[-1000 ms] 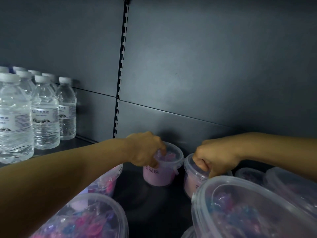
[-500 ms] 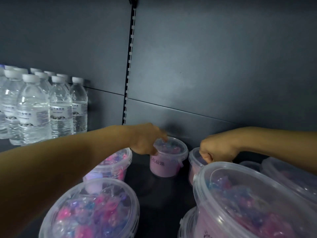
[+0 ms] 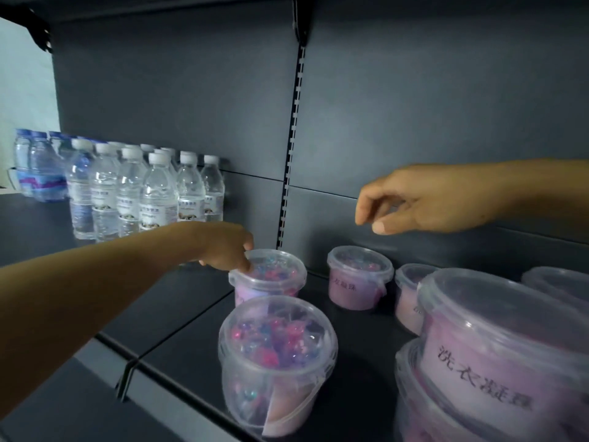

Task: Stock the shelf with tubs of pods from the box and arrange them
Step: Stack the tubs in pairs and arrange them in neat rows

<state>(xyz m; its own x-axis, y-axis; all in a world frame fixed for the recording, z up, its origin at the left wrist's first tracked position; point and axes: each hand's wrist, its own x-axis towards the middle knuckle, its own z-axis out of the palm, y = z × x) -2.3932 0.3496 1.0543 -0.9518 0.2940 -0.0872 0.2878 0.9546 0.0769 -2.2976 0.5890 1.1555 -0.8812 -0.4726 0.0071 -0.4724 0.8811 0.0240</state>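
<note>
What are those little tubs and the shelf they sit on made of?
The tubs look like thin clear plastic, slightly glossy: coloured pods show through lid and wall, and a pinkish label wraps the body. The shelf looks like dark painted sheet metal with a matte finish: flat panels meet at seams, and a slotted upright runs up the back. The exact coating is unclear.

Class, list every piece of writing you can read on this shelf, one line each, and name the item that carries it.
"洗衣凝" then a blurred character: pink label of the nearest tub, at right.
"衣凝珠", faint, so a likely reading only: label of the tub by the back panel.
Partly hidden dark marks, unreadable: tub behind the nearest one.
Print too small to read: labels on the water bottles.
</note>
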